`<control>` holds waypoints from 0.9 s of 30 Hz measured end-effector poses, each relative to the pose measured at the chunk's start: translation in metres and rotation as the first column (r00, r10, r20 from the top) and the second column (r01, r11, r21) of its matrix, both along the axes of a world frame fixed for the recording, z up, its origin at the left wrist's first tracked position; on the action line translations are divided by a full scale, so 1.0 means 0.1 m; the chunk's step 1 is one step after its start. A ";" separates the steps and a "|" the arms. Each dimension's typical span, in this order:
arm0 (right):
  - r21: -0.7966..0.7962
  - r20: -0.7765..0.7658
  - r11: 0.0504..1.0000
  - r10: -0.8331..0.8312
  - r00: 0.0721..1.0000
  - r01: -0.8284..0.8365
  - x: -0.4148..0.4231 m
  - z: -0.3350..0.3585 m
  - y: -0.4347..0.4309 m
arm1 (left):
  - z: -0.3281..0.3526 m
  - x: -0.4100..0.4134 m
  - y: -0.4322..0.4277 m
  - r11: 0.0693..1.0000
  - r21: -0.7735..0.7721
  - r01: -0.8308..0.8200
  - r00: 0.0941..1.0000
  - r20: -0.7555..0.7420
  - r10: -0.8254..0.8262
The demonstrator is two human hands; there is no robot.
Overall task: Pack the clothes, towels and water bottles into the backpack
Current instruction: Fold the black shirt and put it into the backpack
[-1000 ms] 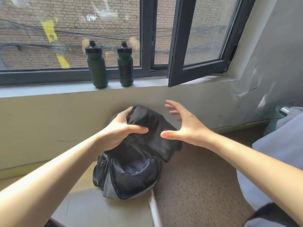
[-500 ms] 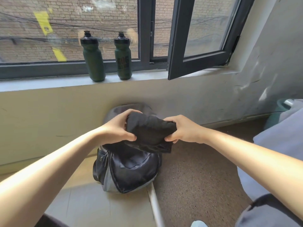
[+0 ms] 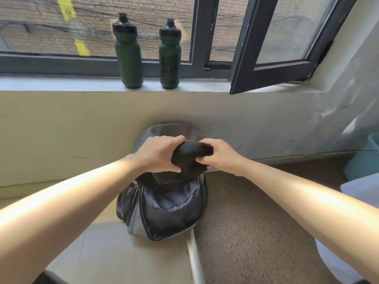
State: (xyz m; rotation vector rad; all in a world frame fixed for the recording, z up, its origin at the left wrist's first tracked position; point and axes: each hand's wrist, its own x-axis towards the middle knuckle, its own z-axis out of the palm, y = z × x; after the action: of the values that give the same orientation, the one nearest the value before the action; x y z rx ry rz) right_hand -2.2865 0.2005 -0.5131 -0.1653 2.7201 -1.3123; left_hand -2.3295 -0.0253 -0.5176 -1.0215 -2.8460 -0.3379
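Observation:
A black and grey backpack (image 3: 168,210) stands on the floor against the wall below the window. A bunched black garment (image 3: 188,158) sits at the backpack's open top. My left hand (image 3: 158,154) grips its left side and my right hand (image 3: 220,156) grips its right side, fingers curled into the cloth. The lower part of the garment is hidden inside the opening. Two dark green water bottles stand upright on the window sill, one on the left (image 3: 128,54) and one on the right (image 3: 169,56).
An open black window sash (image 3: 272,58) juts out over the sill at the right. A metal pole (image 3: 193,257) lies on the floor in front of the backpack. A teal bin (image 3: 365,160) and pale fabric (image 3: 361,193) lie at the far right.
My right hand has closed on the black garment. Both hands have squeezed it into a tighter bundle and lowered it onto the backpack's opening.

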 end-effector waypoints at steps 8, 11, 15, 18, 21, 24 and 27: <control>0.029 0.363 0.930 -0.352 0.863 0.367 -0.26 -1.47 0.06 | -0.61 -0.38 -0.37 0.969 -0.129 -0.210 0.975 -0.106 0.197; -0.074 0.510 0.895 -0.346 0.787 0.441 -0.17 -2.00 -0.01 | -0.93 -0.38 -0.30 0.980 -0.129 -0.150 0.976 -0.176 0.127; -0.173 0.520 0.850 -0.349 0.780 0.497 -0.03 -2.36 -0.10 | -1.43 -0.31 -0.02 0.977 -0.188 -0.096 0.963 -0.266 0.043; -0.245 0.490 0.834 -0.333 0.805 0.494 0.10 -2.34 -0.07 | -1.81 -0.31 0.15 0.955 -0.261 -0.144 0.960 -0.272 0.070; -0.233 0.427 0.862 -0.324 0.844 0.449 0.24 -2.28 0.00 | -2.05 -0.38 0.26 0.923 -0.327 -0.204 0.964 -0.232 0.131; -0.094 0.411 0.913 -0.328 0.851 0.397 0.40 -2.35 0.02 | -2.24 -0.39 0.36 0.884 -0.397 -0.248 0.968 -0.144 0.207; -0.042 0.378 0.919 -0.348 0.858 0.392 0.49 -2.40 -0.02 | -2.48 -0.34 0.36 0.847 -0.508 -0.155 0.980 0.028 0.196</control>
State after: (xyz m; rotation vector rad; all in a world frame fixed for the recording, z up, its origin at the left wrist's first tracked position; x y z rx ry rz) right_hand -2.2379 0.1987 -0.7532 0.5695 2.4274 -1.4211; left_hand -2.3637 0.0104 -0.7655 -0.8041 -3.1467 0.4218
